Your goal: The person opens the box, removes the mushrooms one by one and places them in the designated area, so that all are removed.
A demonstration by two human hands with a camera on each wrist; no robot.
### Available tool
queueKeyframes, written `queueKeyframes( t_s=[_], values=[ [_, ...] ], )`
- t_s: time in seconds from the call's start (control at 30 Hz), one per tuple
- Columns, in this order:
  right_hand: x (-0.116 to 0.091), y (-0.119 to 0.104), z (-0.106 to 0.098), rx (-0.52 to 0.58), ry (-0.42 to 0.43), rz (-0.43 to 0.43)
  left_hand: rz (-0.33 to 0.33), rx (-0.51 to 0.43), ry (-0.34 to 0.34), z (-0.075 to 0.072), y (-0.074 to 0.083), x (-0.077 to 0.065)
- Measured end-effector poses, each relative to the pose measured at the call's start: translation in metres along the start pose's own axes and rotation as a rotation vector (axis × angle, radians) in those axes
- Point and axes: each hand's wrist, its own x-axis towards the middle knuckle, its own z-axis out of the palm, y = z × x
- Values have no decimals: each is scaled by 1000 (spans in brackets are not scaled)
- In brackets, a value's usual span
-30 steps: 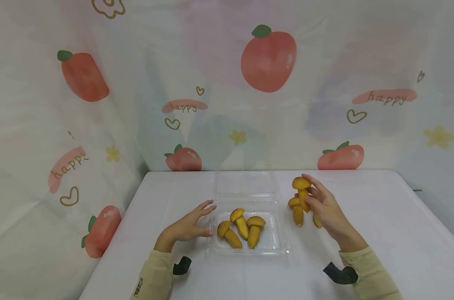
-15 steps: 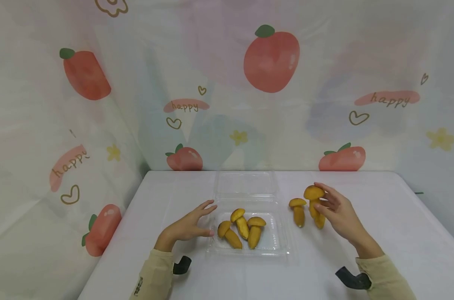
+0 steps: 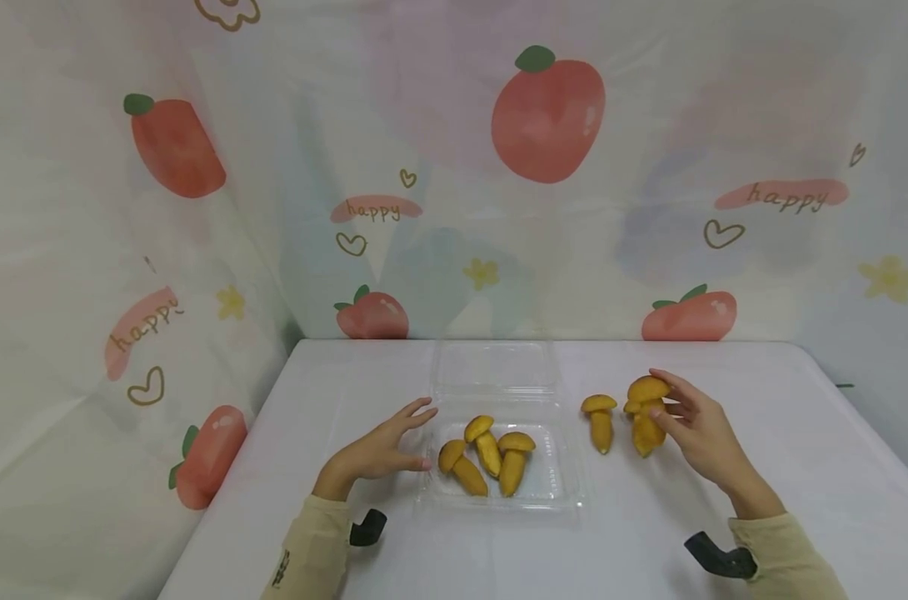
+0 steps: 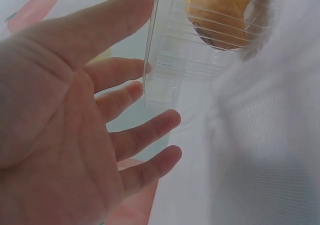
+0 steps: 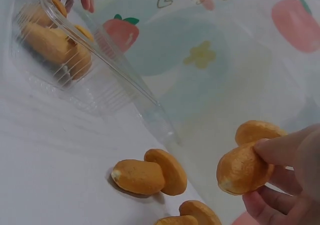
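Observation:
In the head view my right hand pinches a yellow toy mushroom by its stem, held upright above the table. Partly hidden behind it is a second mushroom; in the right wrist view this lower mushroom is cut off by the bottom edge. Just left of these lies another mushroom. Three mushrooms lie inside a clear plastic clamshell box, its lid folded back. Beside the box's left wall is my left hand, fingers spread, thumb at the rim.
A white table carries everything. Behind the box, its open clear lid reaches almost to the table's far edge. A fruit-printed curtain hangs at the back and along the left side.
My right hand has moved right and a little nearer with its mushroom, from above the left loose mushroom to above the right one. The left hand stays by the box.

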Motion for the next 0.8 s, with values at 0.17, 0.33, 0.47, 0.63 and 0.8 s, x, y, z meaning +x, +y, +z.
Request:
queueKeyframes(
  t_s=[0.17,0.33,0.47,0.63,0.8],
  values=[
    [0,7,-6,-7,-6,34,-8,3,3,1,0,2],
    [0,16,-11,-26,-18,96,-1,13,1,0,-2,3],
    [0,23,-15,-47,-27,141,5,9,-2,-1,-2,3],
    [-2,31,-20,-73,-34,175,4,11,-1,-1,-3,2],
    [-6,39,-22,-87,-49,212,-1,-2,-6,0,-3,2]
  ],
)
